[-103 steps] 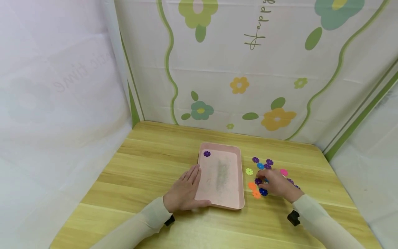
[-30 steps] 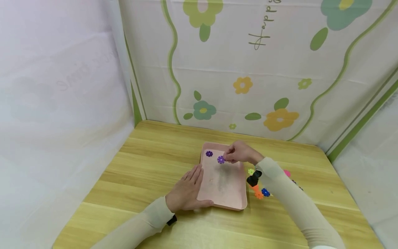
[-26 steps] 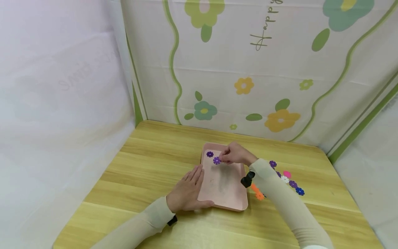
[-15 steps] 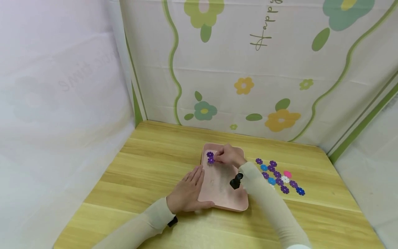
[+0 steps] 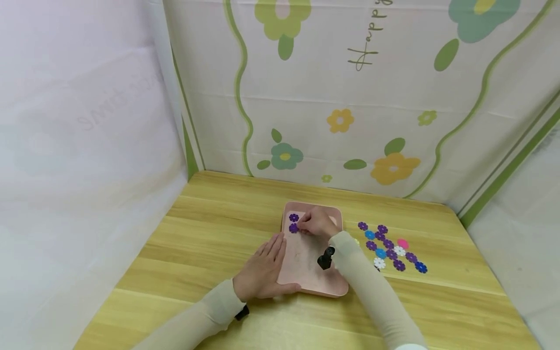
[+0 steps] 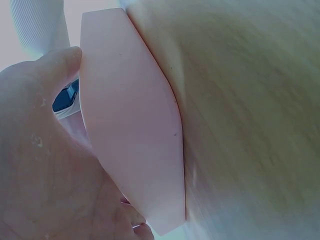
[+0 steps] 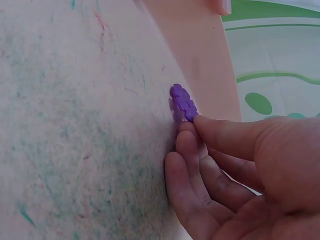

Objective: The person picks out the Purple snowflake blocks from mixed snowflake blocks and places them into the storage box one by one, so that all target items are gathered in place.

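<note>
Nearest the viewer, two pale cream fabric sleeves (image 5: 199,318) are reaching in over a yellow wood-grain counter (image 5: 183,243), with a small black device (image 5: 325,258) sitting at the right wrist. The left hand (image 5: 264,272) is lying along the left side of a shallow pink rectangular tray (image 5: 302,272), fingers extended and thumb resting at the near rim; it is gripping nothing and is probably steadying the tray against sliding. Farther in, the right hand (image 5: 318,222) is leaning over the tray, its grip pinching a thin purple flower-shaped disc (image 5: 293,228) near the far left corner. It is holding the disc by the edge, presumably leaving the flat face clear of the fingers. Just beyond, a second purple flower-shaped disc (image 5: 293,218) is lying inside the tray. Right of the tray, a loose cluster of purple, blue, white and pink discs (image 5: 388,244) is spreading over the counter. Behind everything, a white flower-printed fabric backdrop (image 5: 302,87) is hanging. The right wrist view is revealing what the head view is not: the pinched disc is tilting close to the tray's wall, above a green-scuffed floor; whether it is touching there, I cannot tell. Only the left wrist view is showing the tray's smooth outer side meeting the counter; only the head view is showing the cluster.
</note>
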Demonstrator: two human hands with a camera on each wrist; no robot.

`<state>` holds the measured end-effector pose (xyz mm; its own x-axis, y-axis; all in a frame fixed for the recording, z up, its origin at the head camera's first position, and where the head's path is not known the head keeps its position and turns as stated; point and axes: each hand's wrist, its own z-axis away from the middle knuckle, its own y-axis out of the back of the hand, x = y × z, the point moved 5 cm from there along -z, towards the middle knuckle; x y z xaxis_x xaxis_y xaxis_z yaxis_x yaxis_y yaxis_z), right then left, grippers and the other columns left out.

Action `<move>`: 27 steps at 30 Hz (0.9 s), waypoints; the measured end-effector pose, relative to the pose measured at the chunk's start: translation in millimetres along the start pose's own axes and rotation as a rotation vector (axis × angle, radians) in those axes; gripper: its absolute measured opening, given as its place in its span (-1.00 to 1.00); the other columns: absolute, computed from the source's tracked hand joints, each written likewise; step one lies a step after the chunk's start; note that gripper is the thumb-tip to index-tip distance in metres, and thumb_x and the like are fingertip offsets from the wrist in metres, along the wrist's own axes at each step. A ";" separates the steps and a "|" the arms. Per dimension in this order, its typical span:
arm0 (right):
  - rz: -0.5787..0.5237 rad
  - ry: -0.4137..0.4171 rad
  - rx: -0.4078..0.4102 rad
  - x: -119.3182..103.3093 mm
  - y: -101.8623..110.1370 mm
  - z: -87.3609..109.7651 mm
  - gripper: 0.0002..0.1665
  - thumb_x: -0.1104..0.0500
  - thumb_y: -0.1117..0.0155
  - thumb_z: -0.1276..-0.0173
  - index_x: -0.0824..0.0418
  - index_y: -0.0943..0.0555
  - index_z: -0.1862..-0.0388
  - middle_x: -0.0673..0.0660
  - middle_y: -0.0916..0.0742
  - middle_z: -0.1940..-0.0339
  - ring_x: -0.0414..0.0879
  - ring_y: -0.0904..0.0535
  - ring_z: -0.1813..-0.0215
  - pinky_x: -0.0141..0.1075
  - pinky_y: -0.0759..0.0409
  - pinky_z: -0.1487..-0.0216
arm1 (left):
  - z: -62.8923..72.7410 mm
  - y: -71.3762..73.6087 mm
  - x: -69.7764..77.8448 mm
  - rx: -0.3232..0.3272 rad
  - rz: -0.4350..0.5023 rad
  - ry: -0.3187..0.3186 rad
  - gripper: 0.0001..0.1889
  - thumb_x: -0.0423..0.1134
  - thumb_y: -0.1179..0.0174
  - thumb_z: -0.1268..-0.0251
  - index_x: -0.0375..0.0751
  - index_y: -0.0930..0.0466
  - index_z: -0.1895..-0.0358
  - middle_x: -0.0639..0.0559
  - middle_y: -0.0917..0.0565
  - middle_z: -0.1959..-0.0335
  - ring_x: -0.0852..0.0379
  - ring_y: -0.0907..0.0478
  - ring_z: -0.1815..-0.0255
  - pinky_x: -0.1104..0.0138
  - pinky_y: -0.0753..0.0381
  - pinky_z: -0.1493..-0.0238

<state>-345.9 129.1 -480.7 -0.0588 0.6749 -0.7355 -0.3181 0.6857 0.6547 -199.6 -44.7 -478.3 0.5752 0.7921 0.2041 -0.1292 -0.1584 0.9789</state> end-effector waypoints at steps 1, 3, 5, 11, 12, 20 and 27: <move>0.001 -0.005 0.003 0.1 -0.4 0.7 -0.83 0.27 -0.39 -0.48 0.35 -0.85 0.19 0.21 -0.87 0.32 -0.09 -0.73 0.38 -0.32 -0.74 0.29 | -0.1 -0.3 0.3 -0.001 -0.001 0.000 0.24 0.57 -0.04 -0.35 -0.48 0.01 -0.67 -0.37 0.00 -0.74 -0.23 -0.01 -0.77 -0.03 -0.22 -0.70; 0.004 -0.013 0.009 0.5 -1.1 1.7 -0.83 0.27 -0.39 -0.48 0.35 -0.85 0.20 0.22 -0.87 0.32 -0.08 -0.73 0.38 -0.31 -0.75 0.29 | -0.1 -0.6 0.7 -0.003 0.001 0.000 0.24 0.57 -0.04 -0.34 -0.48 0.01 -0.67 -0.37 0.00 -0.74 -0.23 -0.01 -0.77 -0.03 -0.23 -0.70; 0.011 -0.022 0.015 0.7 -0.6 2.6 -0.82 0.26 -0.39 -0.48 0.35 -0.85 0.22 0.23 -0.87 0.32 -0.05 -0.74 0.37 -0.29 -0.75 0.29 | -0.3 -1.1 1.0 -0.006 0.003 0.001 0.24 0.58 -0.03 -0.34 -0.48 0.01 -0.67 -0.36 0.01 -0.75 -0.23 0.00 -0.77 -0.02 -0.22 -0.70; 0.002 -0.053 0.027 -0.1 5.3 8.7 -0.82 0.20 -0.41 -0.48 0.29 -0.86 0.18 0.18 -0.88 0.25 0.01 -0.78 0.24 -0.28 -0.77 0.20 | -1.8 -1.1 -0.3 -0.002 0.013 0.000 0.25 0.58 -0.02 -0.34 -0.49 0.02 -0.67 -0.37 0.01 -0.74 -0.24 -0.01 -0.77 -0.03 -0.22 -0.70; 0.003 -0.053 0.032 -0.8 7.7 10.5 -0.83 0.20 -0.42 -0.47 0.27 -0.86 0.17 0.18 -0.88 0.23 0.02 -0.79 0.21 -0.27 -0.77 0.18 | -1.8 -1.1 -0.8 -0.002 0.013 0.002 0.25 0.58 -0.03 -0.34 -0.49 0.02 -0.67 -0.37 0.01 -0.74 -0.24 -0.01 -0.77 -0.03 -0.22 -0.70; 0.096 -0.022 0.080 1.0 50.5 30.8 -0.77 0.12 -0.49 -0.43 0.22 -0.83 0.05 0.17 -0.84 0.05 -0.02 -0.72 0.08 -0.20 -0.75 0.06 | -0.7 -0.1 -1.7 0.011 0.025 0.001 0.24 0.57 -0.05 -0.35 -0.49 0.01 -0.67 -0.37 0.01 -0.74 -0.25 -0.02 -0.77 -0.06 -0.22 -0.69; 0.216 0.043 0.086 13.8 104.3 52.5 -0.63 0.13 -0.40 -0.50 0.36 -0.74 -0.12 0.28 -0.81 0.00 0.04 -0.74 0.07 -0.07 -0.76 0.02 | -0.9 -2.1 -0.2 0.007 0.017 -0.005 0.25 0.58 -0.03 -0.34 -0.49 0.01 -0.67 -0.38 0.01 -0.74 -0.25 -0.01 -0.77 -0.07 -0.22 -0.69</move>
<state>-330.2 224.2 -413.3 -0.1572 0.7974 -0.5826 -0.2118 0.5490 0.8085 -200.2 -43.9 -480.4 0.5772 0.7861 0.2212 -0.1336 -0.1763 0.9752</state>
